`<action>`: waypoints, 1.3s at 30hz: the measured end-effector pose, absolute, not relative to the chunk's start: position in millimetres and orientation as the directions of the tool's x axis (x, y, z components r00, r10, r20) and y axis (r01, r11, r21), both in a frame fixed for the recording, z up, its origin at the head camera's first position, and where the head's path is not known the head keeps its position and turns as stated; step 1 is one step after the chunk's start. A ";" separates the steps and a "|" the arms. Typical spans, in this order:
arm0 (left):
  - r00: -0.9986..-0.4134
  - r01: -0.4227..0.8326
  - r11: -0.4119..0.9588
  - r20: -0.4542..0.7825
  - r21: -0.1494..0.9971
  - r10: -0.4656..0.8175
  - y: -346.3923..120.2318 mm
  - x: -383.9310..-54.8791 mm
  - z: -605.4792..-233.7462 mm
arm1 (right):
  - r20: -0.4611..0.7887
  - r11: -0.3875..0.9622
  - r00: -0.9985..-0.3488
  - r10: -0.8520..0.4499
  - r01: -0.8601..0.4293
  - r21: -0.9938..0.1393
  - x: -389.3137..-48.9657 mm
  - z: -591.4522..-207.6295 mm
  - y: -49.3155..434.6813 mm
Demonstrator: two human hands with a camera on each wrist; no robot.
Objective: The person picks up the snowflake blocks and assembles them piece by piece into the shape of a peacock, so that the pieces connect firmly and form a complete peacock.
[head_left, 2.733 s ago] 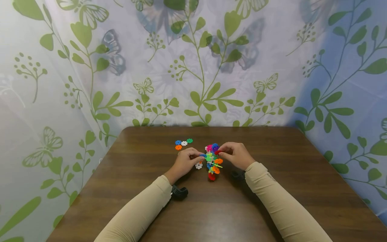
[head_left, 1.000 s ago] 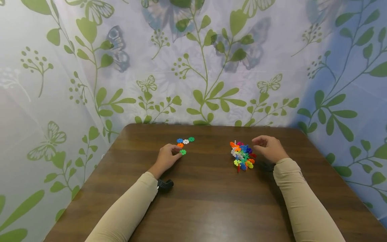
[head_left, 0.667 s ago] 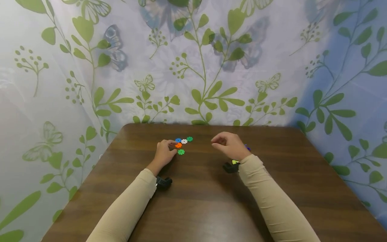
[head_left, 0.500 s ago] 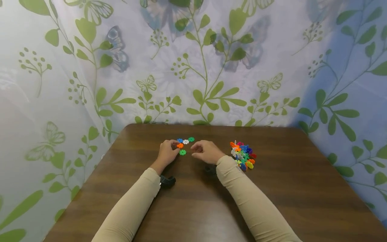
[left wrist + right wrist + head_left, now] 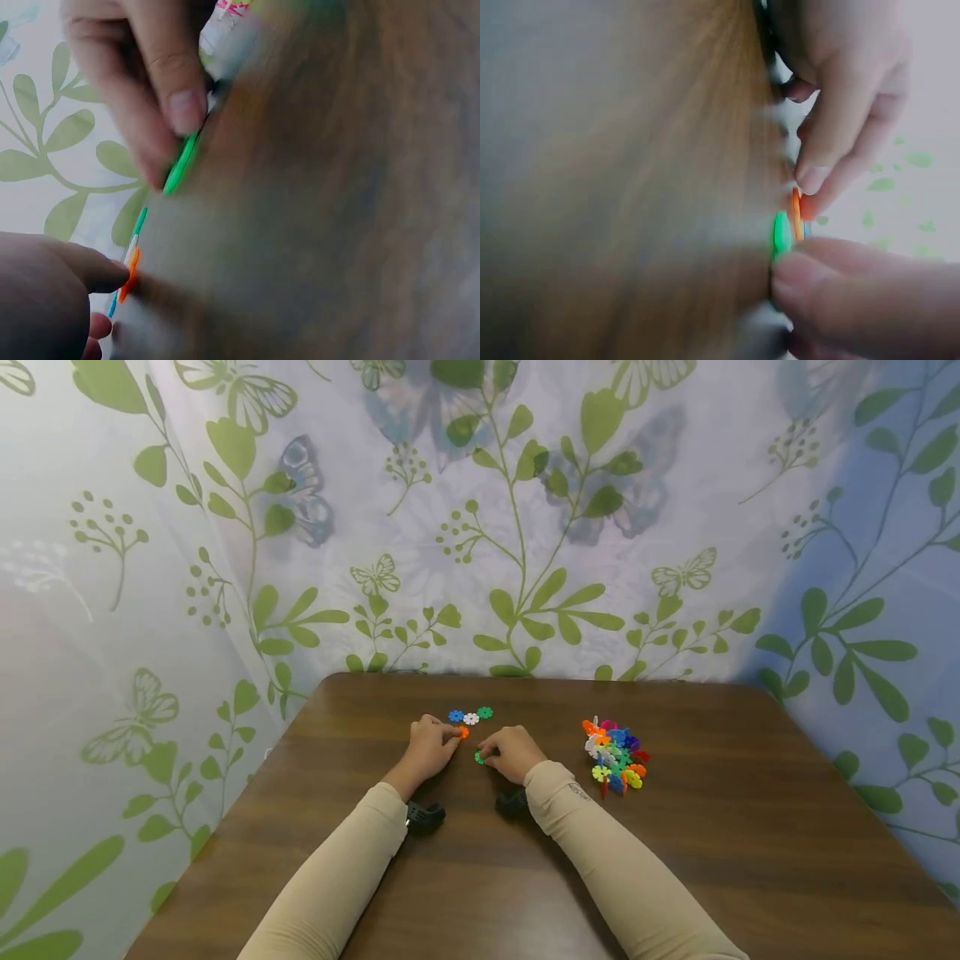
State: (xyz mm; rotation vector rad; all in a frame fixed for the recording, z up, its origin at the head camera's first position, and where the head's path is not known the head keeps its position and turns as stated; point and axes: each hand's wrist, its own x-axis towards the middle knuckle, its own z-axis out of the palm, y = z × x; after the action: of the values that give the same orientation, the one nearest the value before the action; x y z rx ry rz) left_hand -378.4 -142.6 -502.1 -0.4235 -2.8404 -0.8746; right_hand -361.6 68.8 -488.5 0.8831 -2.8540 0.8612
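In the head view my left hand [image 5: 430, 747] pinches an orange flower-shaped plastic disc [image 5: 463, 732] by its left side. My right hand [image 5: 513, 752], a little nearer the front, holds a green flower-shaped disc [image 5: 479, 758] between thumb and fingers. Seen from the left wrist, this green disc [image 5: 181, 165] is edge-on in the right fingertips, while the left thumb touches the orange disc [image 5: 130, 274]. Just behind the hands, a blue disc [image 5: 456, 716], a white disc [image 5: 471, 719] and a second green disc [image 5: 485, 712] lie on the table.
To the right stands a multicoloured cluster of interlocked flower discs [image 5: 617, 756] on the brown wooden table [image 5: 720, 827]. Behind the table's far edge hangs a leaf-and-butterfly patterned curtain [image 5: 420, 610]. Black camera mounts [image 5: 425, 817] sit under both wrists.
The cluster was set down on the right and released. My right hand then came left and took the green disc from the table, while my left hand shifted from the green disc to the orange one.
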 end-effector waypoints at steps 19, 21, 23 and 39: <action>-0.916 0.381 0.633 0.183 0.674 0.358 -137.5 -371.7 -498.2 | 0.186 0.474 -0.848 -0.497 -0.445 -0.760 -341.3 -497.1 117.1; -0.910 0.391 0.653 0.165 0.649 0.381 -135.3 -372.0 -496.1 | 0.195 0.455 -0.868 -0.457 -0.417 -0.787 -339.4 -497.0 118.7; -0.908 0.397 0.675 0.155 0.622 0.390 -133.1 -372.5 -494.0 | 0.205 0.436 -0.891 -0.404 -0.385 -0.813 -337.8 -497.4 119.6; -0.893 0.430 0.524 0.260 0.735 0.368 -133.6 -367.0 -495.3 | 0.128 0.037 -0.979 -0.160 -0.135 -0.990 -334.9 -502.1 113.3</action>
State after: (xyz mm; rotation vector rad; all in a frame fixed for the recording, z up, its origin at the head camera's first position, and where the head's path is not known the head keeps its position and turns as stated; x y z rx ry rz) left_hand -367.0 -133.6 -495.3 -0.7021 -2.6787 -1.3239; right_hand -334.9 113.3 -502.1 0.3243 -2.2758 2.1681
